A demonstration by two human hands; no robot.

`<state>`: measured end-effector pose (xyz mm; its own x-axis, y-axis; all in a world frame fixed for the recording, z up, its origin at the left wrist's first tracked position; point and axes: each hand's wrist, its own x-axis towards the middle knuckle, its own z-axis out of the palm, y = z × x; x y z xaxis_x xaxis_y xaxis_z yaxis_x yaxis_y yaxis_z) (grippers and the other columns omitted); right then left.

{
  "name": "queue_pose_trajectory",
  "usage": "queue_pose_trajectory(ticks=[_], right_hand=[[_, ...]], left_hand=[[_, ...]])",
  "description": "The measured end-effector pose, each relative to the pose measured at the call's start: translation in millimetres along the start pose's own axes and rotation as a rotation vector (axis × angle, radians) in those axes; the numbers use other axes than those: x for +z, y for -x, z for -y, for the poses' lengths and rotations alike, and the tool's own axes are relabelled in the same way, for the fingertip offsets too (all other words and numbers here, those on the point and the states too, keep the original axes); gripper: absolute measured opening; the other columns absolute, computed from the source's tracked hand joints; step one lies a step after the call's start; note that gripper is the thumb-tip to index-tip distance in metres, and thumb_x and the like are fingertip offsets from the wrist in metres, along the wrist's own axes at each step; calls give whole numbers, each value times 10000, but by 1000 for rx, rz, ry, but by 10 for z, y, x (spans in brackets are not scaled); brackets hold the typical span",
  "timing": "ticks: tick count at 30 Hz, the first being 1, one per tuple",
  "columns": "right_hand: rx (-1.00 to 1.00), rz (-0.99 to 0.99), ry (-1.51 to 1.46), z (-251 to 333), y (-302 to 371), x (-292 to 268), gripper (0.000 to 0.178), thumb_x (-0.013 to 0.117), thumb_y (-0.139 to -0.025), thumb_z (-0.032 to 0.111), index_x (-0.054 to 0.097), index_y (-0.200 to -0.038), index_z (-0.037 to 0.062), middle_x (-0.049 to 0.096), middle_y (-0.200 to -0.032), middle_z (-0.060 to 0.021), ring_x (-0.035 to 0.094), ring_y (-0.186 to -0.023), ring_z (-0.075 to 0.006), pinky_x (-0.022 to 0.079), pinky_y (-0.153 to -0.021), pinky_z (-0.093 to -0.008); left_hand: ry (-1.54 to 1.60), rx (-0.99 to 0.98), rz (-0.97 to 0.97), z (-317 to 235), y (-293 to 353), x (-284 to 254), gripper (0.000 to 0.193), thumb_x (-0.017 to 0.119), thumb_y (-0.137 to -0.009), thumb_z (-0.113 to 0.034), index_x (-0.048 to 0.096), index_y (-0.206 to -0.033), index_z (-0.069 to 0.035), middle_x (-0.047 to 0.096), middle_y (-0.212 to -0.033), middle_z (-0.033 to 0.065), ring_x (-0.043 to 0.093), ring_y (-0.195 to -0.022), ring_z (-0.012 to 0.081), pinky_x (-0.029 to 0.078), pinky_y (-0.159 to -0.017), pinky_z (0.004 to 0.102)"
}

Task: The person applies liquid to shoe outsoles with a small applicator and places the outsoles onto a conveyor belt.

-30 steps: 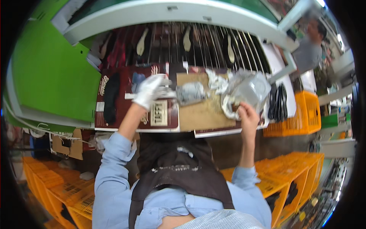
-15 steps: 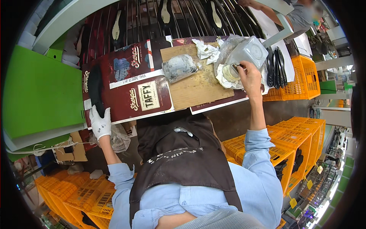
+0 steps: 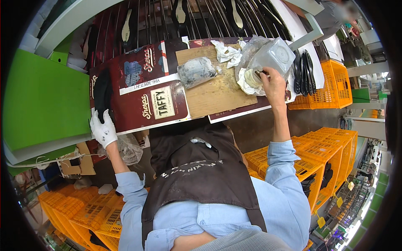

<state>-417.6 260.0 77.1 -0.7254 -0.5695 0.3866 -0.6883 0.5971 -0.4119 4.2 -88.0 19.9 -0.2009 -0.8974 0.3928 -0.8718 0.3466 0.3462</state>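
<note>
My left hand [image 3: 104,129], in a stained white glove, grips the near end of a long black shoe sole [image 3: 103,90] at the left side of the maroon printed cardboard [image 3: 130,111]. My bare right hand [image 3: 274,85] is closed in a pinch on a short dark handle, whose working end is hidden. It is at the whitish, crusted mouth of a clear plastic tub [image 3: 274,56] lying tilted in crumpled plastic film. Left of the tub, a smeared, film-wrapped bottle-like container [image 3: 197,73] lies on brown cardboard [image 3: 217,102], near crumpled white tissue [image 3: 226,54].
Beyond the cardboard, several black soles with cream middles [image 3: 181,12] lie on a rack of metal rods. A green box [image 3: 46,100] stands left. Black soles [image 3: 303,73] and an orange crate [image 3: 331,83] are right. Orange crates [image 3: 301,154] stack behind me. Another person stands far right.
My left hand has shifted left and slightly farther away along the black sole's near end. The sole has moved little. My right hand stays at the tub's mouth.
</note>
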Motion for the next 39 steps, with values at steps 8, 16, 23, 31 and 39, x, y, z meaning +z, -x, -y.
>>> queue_pose_trajectory(ticks=[8,16,23,31,39], right_hand=[[314,-64,-501,-291,227,63,222,651,-837,22,617,-1047,-39,633,-834,-35,552,-654,-44,451,-605,-207],[240,-254,-891,-315,352,84,233,597,-895,-4,555,-1123,-30,592,-902,-15,537,-736,-49,438,-648,-170],[186,-386,-938,-263,366,84,222,586,-907,4,548,-1124,-24,582,-898,-9,530,-726,-49,437,-648,-169],[200,-297,-772,-300,375,186,217,593,-902,2,556,-1114,-28,572,-911,-7,503,-730,-36,410,-630,-169],[405,-219,-902,-381,379,285,205,602,-903,21,577,-1103,-17,600,-911,-19,528,-718,-51,442,-638,-174]], left_hand=[[277,24,63,-378,290,-75,469,752,-777,-230,607,-1146,21,602,-1136,189,576,-1072,305,437,-957,370],[1337,-794,419,-616,408,-87,388,675,-877,-152,551,-1181,56,614,-987,116,594,-765,152,496,-667,243],[2027,-1148,919,-299,311,67,336,584,-931,-141,511,-1209,33,568,-861,63,515,-667,103,441,-557,208],[1889,-782,933,-897,579,-187,174,550,-936,-122,504,-1087,-48,554,-904,82,498,-681,158,408,-572,271],[1780,-623,1240,-1670,859,-418,337,614,-879,-52,490,-1192,-45,622,-942,71,631,-705,174,536,-612,303]])
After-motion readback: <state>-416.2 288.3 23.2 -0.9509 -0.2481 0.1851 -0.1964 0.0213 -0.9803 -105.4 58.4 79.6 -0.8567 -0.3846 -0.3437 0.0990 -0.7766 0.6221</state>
